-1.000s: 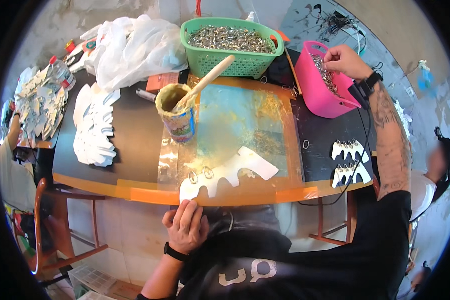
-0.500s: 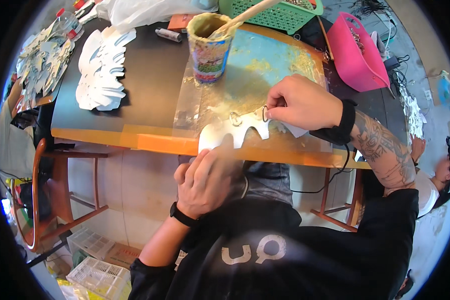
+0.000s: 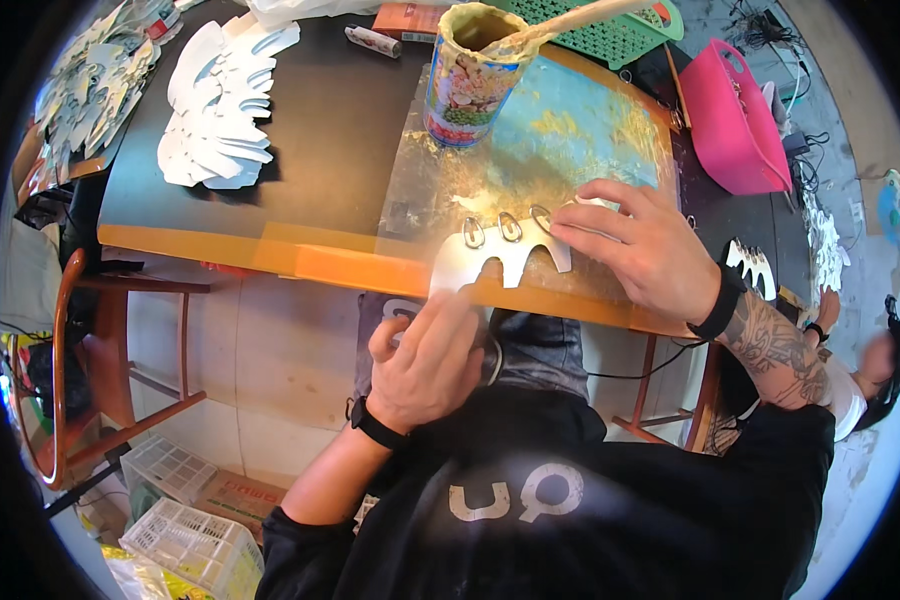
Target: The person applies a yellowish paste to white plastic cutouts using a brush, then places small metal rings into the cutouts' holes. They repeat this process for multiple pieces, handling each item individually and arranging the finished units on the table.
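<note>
A white scalloped flat piece (image 3: 490,262) lies at the table's front edge, its lower left end reaching past the edge. Three metal oval rings stand along its upper rim: a left ring (image 3: 473,233), a middle ring (image 3: 510,227) and a right ring (image 3: 541,218). My left hand (image 3: 425,355) is below, its closed fingertips on the piece's lower left end; motion smears them. My right hand (image 3: 650,245) has its fingers stretched out and apart, with fingertips at the right ring. Part of the piece's right end is hidden under this hand.
A glue-smeared can (image 3: 470,95) holding a wooden stick (image 3: 580,20) stands behind on a stained mat (image 3: 570,120). White pieces (image 3: 220,110) are stacked at left. Baskets, one green (image 3: 610,40) and one pink (image 3: 735,130), stand behind and right. A ringed white piece (image 3: 750,268) lies at right.
The right fingers have loosened from a pinch on a ring and spread. A third ring now shows along the piece's rim. The view has shifted slightly.
</note>
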{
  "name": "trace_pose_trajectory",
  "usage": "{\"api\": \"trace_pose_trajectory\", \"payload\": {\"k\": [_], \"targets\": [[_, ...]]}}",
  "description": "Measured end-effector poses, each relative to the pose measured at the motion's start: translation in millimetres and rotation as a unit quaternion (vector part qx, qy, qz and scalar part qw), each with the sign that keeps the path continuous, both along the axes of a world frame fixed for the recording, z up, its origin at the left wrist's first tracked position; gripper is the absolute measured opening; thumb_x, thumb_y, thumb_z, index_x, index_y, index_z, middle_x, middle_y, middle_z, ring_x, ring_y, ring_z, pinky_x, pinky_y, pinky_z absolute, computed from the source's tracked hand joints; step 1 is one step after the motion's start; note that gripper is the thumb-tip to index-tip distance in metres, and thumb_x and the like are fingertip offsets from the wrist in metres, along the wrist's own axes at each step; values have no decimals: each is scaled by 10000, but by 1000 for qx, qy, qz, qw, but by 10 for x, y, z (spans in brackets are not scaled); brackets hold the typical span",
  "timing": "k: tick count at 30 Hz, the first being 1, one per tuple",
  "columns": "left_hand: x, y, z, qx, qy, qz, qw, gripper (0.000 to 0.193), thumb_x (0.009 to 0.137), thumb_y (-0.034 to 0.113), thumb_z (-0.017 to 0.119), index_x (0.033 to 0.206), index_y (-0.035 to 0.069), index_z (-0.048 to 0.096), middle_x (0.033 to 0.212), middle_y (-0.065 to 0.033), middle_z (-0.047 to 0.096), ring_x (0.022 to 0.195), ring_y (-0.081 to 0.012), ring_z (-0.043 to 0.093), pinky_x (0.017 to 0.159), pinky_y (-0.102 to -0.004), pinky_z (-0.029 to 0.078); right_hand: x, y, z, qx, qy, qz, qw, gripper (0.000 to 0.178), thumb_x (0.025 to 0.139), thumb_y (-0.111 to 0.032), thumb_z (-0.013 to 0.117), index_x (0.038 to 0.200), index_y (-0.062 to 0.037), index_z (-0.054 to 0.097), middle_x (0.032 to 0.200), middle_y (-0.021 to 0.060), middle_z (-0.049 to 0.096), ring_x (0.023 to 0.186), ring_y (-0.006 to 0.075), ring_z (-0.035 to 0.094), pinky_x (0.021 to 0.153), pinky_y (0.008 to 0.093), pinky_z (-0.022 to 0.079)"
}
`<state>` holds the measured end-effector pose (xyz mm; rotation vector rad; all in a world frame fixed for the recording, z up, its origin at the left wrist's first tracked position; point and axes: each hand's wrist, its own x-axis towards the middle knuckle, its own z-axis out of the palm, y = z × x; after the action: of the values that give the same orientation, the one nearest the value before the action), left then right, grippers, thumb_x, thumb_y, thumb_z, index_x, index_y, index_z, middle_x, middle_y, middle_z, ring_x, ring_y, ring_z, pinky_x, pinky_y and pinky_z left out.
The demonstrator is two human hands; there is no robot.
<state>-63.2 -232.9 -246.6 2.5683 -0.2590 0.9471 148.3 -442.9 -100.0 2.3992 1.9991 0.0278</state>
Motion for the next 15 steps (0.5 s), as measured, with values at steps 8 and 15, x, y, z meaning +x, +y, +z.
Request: {"api": "trace_pose_trajectory", "payload": {"k": [8, 15], "targets": [[-37, -29, 39, 2, 1, -11, 1000, 486, 843, 175, 752, 1298, 75, 611, 1420, -153, 590, 1304, -327, 592, 995, -422, 396, -139, -31, -102, 1, -19, -35, 999, 459, 862, -90, 632, 1320, -80, 661, 1363, 5, 632, 1323, 248, 536, 978, 390, 472], [-215, -140, 92, 7, -62, -25, 998, 441, 832, 194, 733, 1254, 109, 634, 1337, -140, 603, 1200, -322, 617, 984, -427, 416, -159, -36, -150, 2, 13, -52, 999, 537, 831, -30, 623, 1368, -54, 625, 1386, 67, 617, 1337, 290, 522, 1029, 421, 444]]}}
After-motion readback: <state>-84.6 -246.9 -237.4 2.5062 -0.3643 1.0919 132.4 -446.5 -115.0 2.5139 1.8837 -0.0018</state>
